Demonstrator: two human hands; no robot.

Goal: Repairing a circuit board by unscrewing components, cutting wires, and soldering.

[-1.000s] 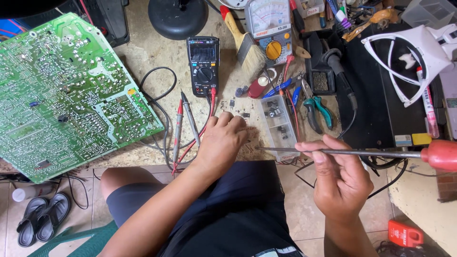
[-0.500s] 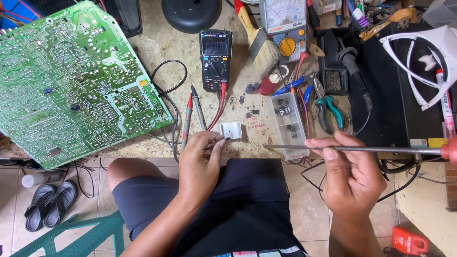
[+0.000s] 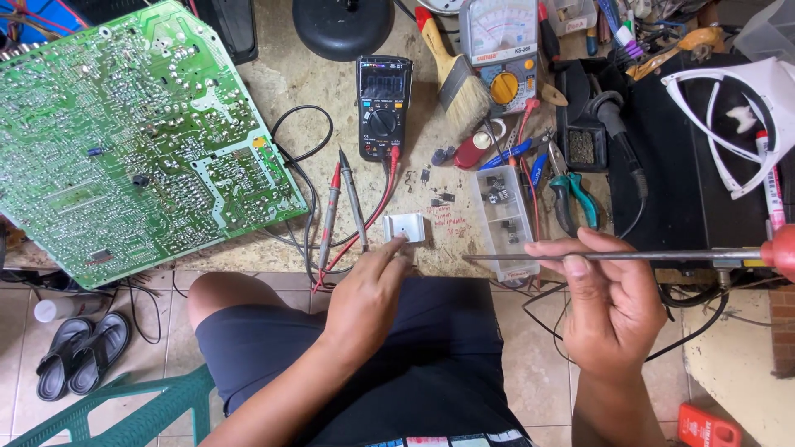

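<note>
My right hand pinches the thin steel shaft of a screwdriver between thumb and fingers, its red handle out at three o'clock. My left hand reaches forward, fingers narrow, tips touching a small bent metal plate lying on the rough stone worktop. Just right of it sits a clear plastic parts box. At twelve o'clock lies a black digital multimeter with its slim probes; at ten o'clock, a large green circuit board.
</note>
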